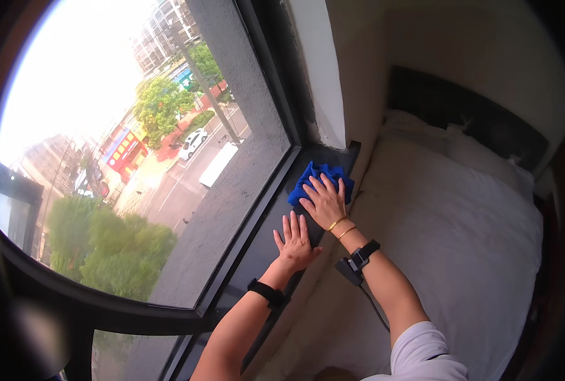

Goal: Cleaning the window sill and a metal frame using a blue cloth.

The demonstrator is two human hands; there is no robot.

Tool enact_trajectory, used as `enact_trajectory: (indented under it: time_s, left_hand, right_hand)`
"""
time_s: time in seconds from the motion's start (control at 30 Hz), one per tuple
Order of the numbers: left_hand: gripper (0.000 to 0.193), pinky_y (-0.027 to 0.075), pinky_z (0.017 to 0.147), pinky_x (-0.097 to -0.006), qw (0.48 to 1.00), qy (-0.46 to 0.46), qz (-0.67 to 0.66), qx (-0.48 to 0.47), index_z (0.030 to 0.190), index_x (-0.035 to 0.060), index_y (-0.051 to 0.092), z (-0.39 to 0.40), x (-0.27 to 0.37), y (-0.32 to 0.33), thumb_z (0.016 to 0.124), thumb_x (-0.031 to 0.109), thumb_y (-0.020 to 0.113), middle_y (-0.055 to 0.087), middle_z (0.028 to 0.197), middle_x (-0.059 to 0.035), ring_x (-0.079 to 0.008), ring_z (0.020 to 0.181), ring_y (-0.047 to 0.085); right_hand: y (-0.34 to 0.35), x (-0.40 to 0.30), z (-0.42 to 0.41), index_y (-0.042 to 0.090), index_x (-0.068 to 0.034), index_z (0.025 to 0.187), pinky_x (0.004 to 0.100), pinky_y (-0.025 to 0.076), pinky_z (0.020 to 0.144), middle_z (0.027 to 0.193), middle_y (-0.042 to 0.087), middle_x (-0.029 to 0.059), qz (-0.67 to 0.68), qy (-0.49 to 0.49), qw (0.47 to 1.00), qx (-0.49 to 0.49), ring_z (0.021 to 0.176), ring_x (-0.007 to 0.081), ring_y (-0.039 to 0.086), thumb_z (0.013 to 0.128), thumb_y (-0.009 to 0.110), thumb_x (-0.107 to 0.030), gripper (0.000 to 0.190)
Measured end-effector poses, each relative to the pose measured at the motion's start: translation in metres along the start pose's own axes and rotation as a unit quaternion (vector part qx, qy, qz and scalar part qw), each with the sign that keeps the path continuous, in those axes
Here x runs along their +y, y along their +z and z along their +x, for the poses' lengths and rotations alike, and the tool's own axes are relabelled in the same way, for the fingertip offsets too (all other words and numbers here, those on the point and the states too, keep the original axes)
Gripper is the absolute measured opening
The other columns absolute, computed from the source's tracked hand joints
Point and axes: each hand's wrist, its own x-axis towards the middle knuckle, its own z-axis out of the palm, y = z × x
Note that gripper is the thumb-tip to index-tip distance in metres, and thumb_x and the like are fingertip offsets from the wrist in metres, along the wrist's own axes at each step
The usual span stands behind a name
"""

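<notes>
A bunched blue cloth (315, 177) lies at the far end of the dark window sill (258, 247), close to the wall corner. My right hand (327, 202) presses it down against the sill, palm down with the fingers spread over its near part. Nearer to me, my left hand (294, 245) rests flat on the sill with its fingers apart, holding nothing. The part of the cloth under my right palm is hidden.
A dark window frame (247, 207) runs along the sill's left side, with a grey outer ledge (225, 209) and a street beyond. Below the sill on the right is a bed (435, 228) with white bedding. A cable (377, 307) hangs from my right wrist's strap.
</notes>
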Motion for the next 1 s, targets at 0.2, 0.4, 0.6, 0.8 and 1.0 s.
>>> enact_trajectory:
  time_s: [0.2,0.4,0.6,0.8,1.0]
  left_hand:
    - [0.097,0.002,0.098,-0.0611,1.000,0.008,-0.006,0.007,0.136,-0.0017,0.004,-0.001,-0.001,0.005,0.072,0.043,0.061,-0.006,0.142,-0.0222,-0.0383,0.131,-0.010]
    - [0.097,0.003,0.099,-0.0594,1.000,-0.007,0.016,-0.020,0.135,-0.0015,0.000,-0.004,0.006,-0.004,0.074,0.043,0.060,-0.008,0.142,-0.0215,-0.0368,0.131,-0.012]
    - [0.097,0.003,0.100,-0.0588,0.999,-0.017,0.021,-0.026,0.135,-0.0015,0.000,-0.006,0.004,-0.008,0.074,0.041,0.061,-0.008,0.141,-0.0215,-0.0370,0.131,-0.011]
    - [0.098,0.003,0.099,-0.0590,0.999,0.000,0.025,-0.019,0.135,-0.0016,-0.001,-0.004,0.010,-0.004,0.073,0.042,0.062,-0.008,0.141,-0.0219,-0.0378,0.130,-0.011]
    - [0.098,0.001,0.098,-0.0615,1.000,-0.002,0.012,-0.019,0.135,-0.0028,-0.001,-0.008,0.001,-0.005,0.074,0.040,0.062,-0.008,0.141,-0.0226,-0.0396,0.130,-0.012]
  right_hand:
    - [0.017,-0.015,-0.031,0.036,-0.004,0.127,0.0503,0.025,0.099,0.138,0.017,0.0233,0.095,0.195,0.967,0.136,0.126,0.0428,0.018,0.079,0.058,-0.026,0.058]
    - [0.034,0.029,0.006,0.019,-0.002,0.134,0.0431,0.029,0.099,0.132,0.022,0.0305,0.231,0.359,0.890,0.164,0.121,0.0414,0.028,0.084,0.047,-0.026,0.062]
    - [0.040,0.082,0.060,0.025,-0.001,0.131,0.0435,0.039,0.091,0.121,0.040,0.0292,0.312,0.492,0.798,0.154,0.109,0.0404,0.044,0.085,0.041,-0.036,0.060]
    - [0.037,0.131,0.092,0.036,0.000,0.122,0.0448,0.042,0.088,0.113,0.049,0.0281,0.324,0.576,0.732,0.164,0.101,0.0404,0.052,0.083,0.041,-0.041,0.057]
    - [0.023,0.108,0.093,0.034,0.000,0.124,0.0446,0.044,0.084,0.110,0.051,0.0289,0.261,0.545,0.789,0.114,0.098,0.0407,0.053,0.083,0.043,-0.043,0.060]
